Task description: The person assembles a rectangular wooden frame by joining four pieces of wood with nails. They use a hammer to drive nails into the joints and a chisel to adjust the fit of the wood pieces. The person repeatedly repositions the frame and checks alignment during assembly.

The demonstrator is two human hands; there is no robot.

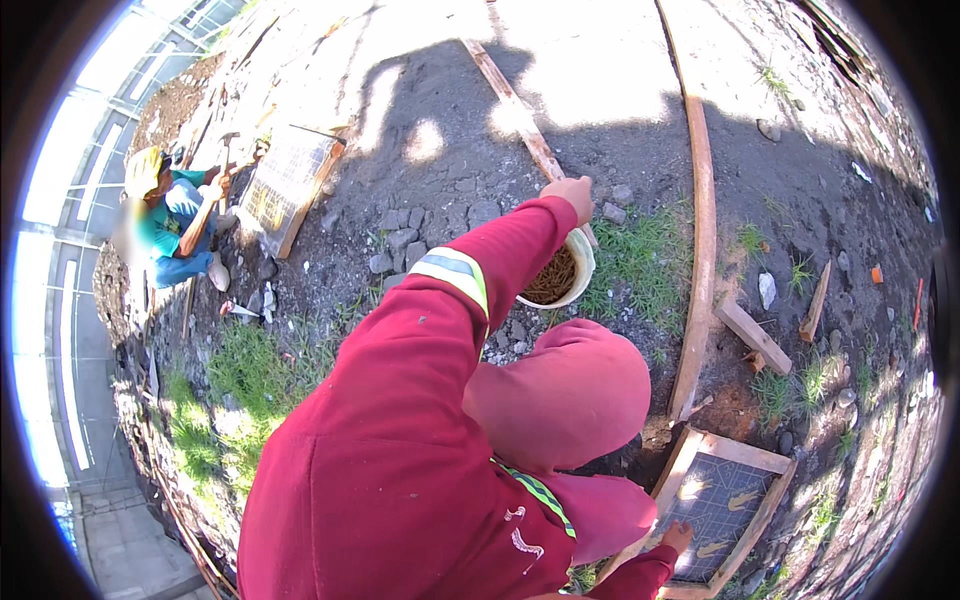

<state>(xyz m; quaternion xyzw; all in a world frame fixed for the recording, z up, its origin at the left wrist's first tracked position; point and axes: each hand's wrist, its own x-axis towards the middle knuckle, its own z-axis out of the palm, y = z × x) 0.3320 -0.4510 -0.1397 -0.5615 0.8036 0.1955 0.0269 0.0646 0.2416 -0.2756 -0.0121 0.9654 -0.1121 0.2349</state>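
Note:
My left arm, in a dark red sleeve with a reflective band, stretches forward. My left hand (570,197) is closed above a pale round bucket (586,272), over a long wooden strip (515,108); whatever the fingers hold is hidden. Inside the bucket lie many thin brown pieces (552,280) that look like rusty nails. Low on the right, my right hand (678,537) is at a wooden frame (742,452) with dark meshed panel (725,505) inside. Its fingers look curled together, and anything in them is too small to make out. Yellowish shapes lie on the panel.
At far left a co-worker (180,225) crouches with a raised hammer (226,150) by a similar framed panel (285,190). A long timber (700,220) runs along the ground right of the bucket. Wood offcuts (752,335), stones (403,238) and grass (645,260) lie around.

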